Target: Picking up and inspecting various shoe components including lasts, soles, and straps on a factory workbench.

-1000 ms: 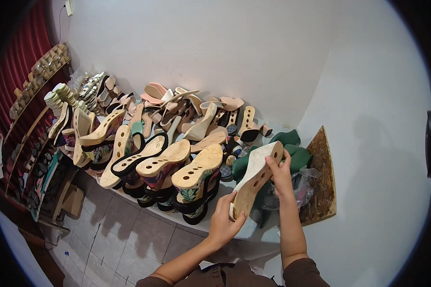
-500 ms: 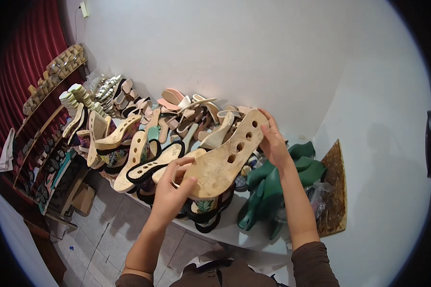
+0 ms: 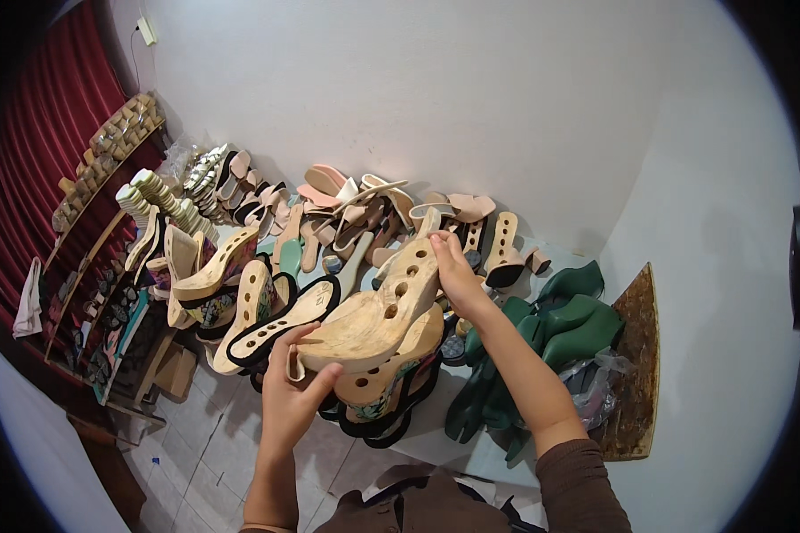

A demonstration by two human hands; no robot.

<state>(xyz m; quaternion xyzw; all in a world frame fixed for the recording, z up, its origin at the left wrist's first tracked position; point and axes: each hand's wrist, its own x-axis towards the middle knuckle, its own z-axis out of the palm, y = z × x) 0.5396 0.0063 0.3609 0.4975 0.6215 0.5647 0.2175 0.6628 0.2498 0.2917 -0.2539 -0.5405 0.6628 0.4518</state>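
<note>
A pale wooden wedge shoe sole (image 3: 354, 322) with a row of round holes is held up between both hands above the table. My left hand (image 3: 295, 382) grips its broader, lower end, thumb along the near edge. Around the narrower upper end, my right hand (image 3: 458, 274) has its fingers closed. Just below the held sole are wooden-soled sandals (image 3: 378, 391) with black-edged, leaf-patterned straps. To their left lies a sole with a black padded rim (image 3: 304, 306), beside more wooden wedge sandals (image 3: 218, 266).
Green shoe lasts (image 3: 582, 324) are heaped at the right, next to clear plastic wrap (image 3: 596, 377) and a worn brown board (image 3: 636, 373). Sandals and loose soles (image 3: 329, 226) cover the white table's back, along the wall. A shelf rack (image 3: 98, 258) stands at the left.
Both hands have shifted left with the wooden sole, which is tilted more on edge. Sandals beneath it and soles behind my right hand are more exposed. The view has shifted slightly.
</note>
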